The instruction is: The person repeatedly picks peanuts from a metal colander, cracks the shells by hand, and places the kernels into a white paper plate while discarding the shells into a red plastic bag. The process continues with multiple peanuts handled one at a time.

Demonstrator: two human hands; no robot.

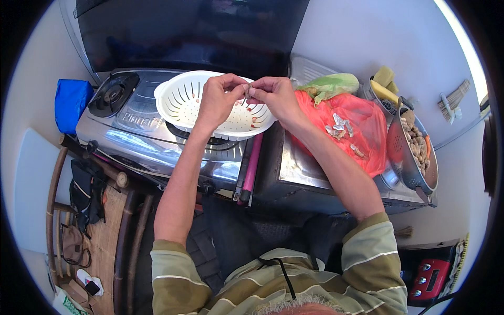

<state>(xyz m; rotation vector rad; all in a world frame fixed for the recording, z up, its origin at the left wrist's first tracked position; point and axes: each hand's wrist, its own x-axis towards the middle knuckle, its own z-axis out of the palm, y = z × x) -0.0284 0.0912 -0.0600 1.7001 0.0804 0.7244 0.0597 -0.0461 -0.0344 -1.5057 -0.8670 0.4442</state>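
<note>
Both my hands meet above a white plastic colander (pixel 169 112), which rests on a metal gas stove. Between the fingertips of my left hand (pixel 224 96) and my right hand (pixel 275 94) is a small brownish peanut pod (pixel 247 91). Several reddish peanut kernels (pixel 254 119) lie scattered in the colander. To the right, pale shell pieces (pixel 339 126) lie on a red plastic bag (pixel 366 118). A metal colander (pixel 398 147) at the far right holds many unshelled peanuts (pixel 418 145) and something orange.
The two-burner gas stove (pixel 138 136) stands at left, beside a blue package (pixel 73 104). A corn cob in its husk (pixel 334 84) lies behind the red bag. A metal pot (pixel 367 88) holds yellow and dark food. A bamboo bench (pixel 104 228) stands lower left.
</note>
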